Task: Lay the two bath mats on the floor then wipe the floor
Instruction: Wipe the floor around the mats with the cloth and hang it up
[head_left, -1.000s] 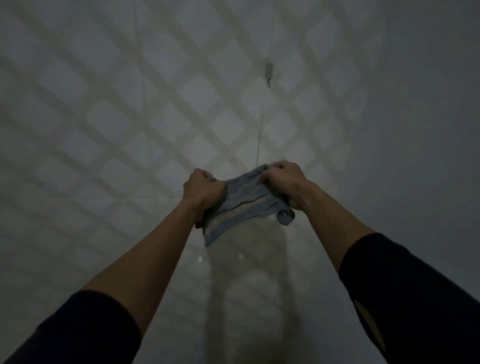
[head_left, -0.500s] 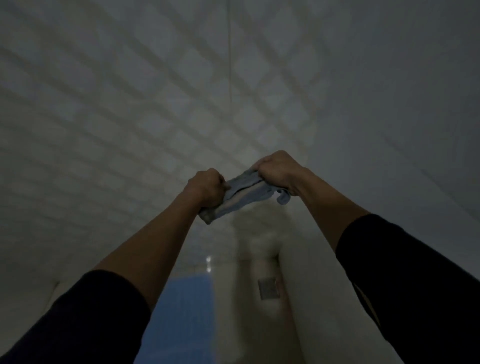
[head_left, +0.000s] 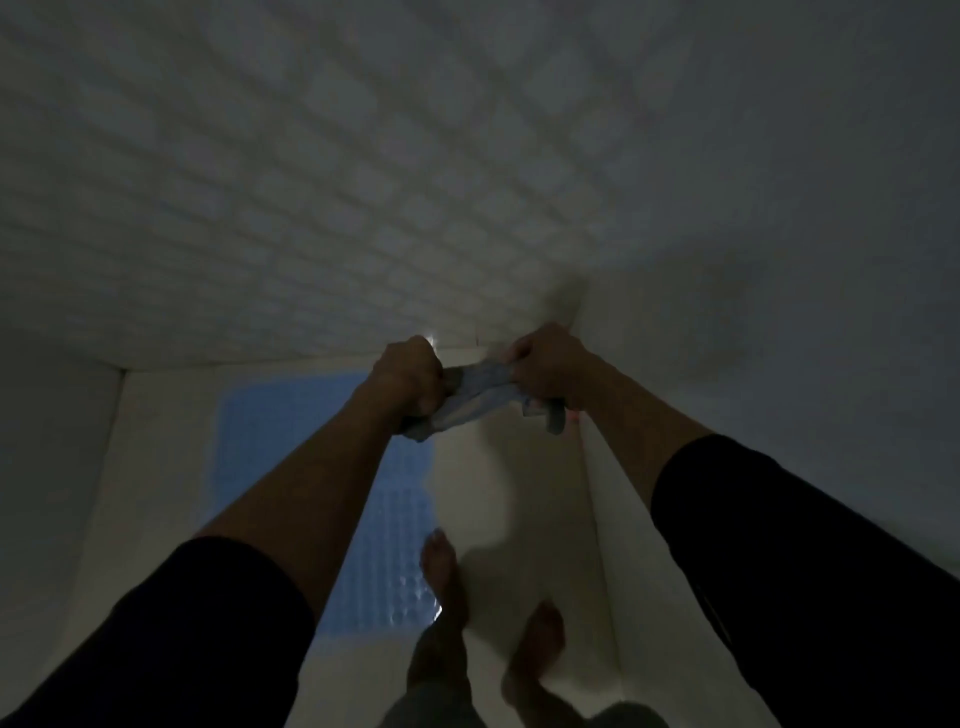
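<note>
Two fists, left hand (head_left: 408, 382), right hand (head_left: 545, 364), gripping cloth (head_left: 480, 397)

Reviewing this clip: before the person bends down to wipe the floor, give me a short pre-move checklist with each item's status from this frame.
1. Cloth held in both hands: ok; the left hand and right hand each have a closed grip on one end.
2. Cloth spread ready for wiping: not ok; it is bunched and twisted between the fists.
3. Blue bath mat lying on the floor: ok.
4. Second bath mat laid: cannot tell; only one shows.
5. Bare feet placed on the floor: ok; one stands at the mat's edge.
6. Floor wet or dirty: cannot tell; too dark.
</note>
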